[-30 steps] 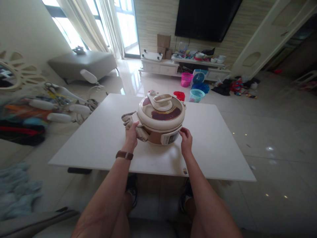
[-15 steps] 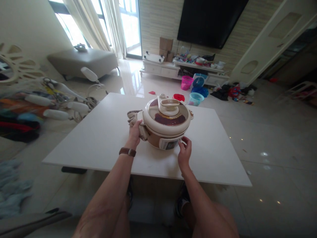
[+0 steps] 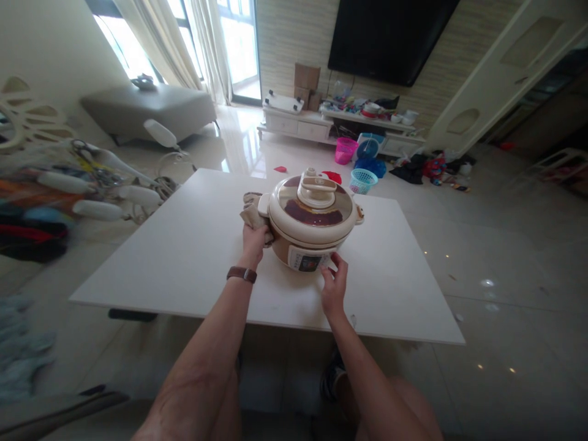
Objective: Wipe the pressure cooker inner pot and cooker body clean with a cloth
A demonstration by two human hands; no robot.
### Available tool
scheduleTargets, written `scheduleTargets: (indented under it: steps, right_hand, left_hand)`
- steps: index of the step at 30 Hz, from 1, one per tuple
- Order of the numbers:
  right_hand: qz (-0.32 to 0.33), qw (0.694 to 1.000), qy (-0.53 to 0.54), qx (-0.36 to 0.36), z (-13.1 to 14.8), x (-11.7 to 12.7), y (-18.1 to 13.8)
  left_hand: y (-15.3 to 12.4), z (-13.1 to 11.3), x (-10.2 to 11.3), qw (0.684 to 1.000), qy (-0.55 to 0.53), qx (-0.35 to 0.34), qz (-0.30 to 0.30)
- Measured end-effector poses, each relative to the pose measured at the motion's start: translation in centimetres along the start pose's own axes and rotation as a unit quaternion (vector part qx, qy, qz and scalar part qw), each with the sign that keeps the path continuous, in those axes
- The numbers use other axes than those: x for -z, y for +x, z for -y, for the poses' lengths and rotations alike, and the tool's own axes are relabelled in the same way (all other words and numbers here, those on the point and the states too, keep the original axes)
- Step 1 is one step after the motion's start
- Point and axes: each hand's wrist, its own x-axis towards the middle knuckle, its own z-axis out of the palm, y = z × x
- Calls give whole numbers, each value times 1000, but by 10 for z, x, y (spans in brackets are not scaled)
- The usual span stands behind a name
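A cream and brown electric pressure cooker (image 3: 312,229) stands upright on the white table (image 3: 193,245), its lid on and its control panel (image 3: 309,260) facing me. My left hand (image 3: 255,240) is closed round a bunched beige-brown cloth (image 3: 252,214), which lies against the cooker's left side below the side handle (image 3: 264,204). The fingertips are partly hidden by the cloth. At the panel's right edge, my right hand (image 3: 334,283) has curled fingers and thumb gripping the cooker's front.
Beyond the table are a light-blue basket (image 3: 363,181), a pink basket (image 3: 345,150) and a low white cabinet (image 3: 294,127) loaded with items. A lamp with several white shades (image 3: 140,196) stands close to the table's left edge.
The cooker has turned slightly, its panel shifting left and its right handle showing more. My left hand has moved from the side handle lower onto the cloth. My right hand has shifted left.
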Motion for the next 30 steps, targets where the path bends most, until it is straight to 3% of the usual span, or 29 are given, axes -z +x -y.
scheduleTargets:
  steps: [5, 7, 9, 11, 14, 17, 19, 21, 23, 30]
  right_hand:
    - [-1, 1000, 20, -23, 5, 8, 10]
    - [1, 999, 29, -39, 7, 10, 16]
    - [-1, 998, 36, -53, 9, 12, 21]
    - [-13, 997, 41, -61, 10, 14, 25]
    - [-35, 996, 44, -69, 10, 17, 33]
    - [-56, 994, 53, -84, 9, 22, 41]
    - [-68, 992, 57, -94, 9, 25, 46]
    - [-74, 991, 59, -100, 10, 29, 50]
    - [-79, 990, 61, -104, 11, 32, 52]
    - [-83, 986, 71, -123, 17, 36, 56]
  left_hand:
    - [8, -2, 3, 989, -24, 4, -143]
    - [9, -8, 4, 977, -44, -41, -206]
    - [4, -17, 4, 965, -35, -127, -226]
    - [-8, -28, 2, 962, 10, -198, -189]
    - [-37, -46, -4, 962, 112, -249, -13]
    - [-65, -62, -12, 899, 222, -326, 188]
    - [-77, -71, -17, 854, 283, -366, 239]
    - [-82, -75, -21, 834, 320, -380, 240]
    - [-79, -77, -22, 839, 322, -376, 227]
    - [-56, -75, -16, 930, 188, -302, 85]
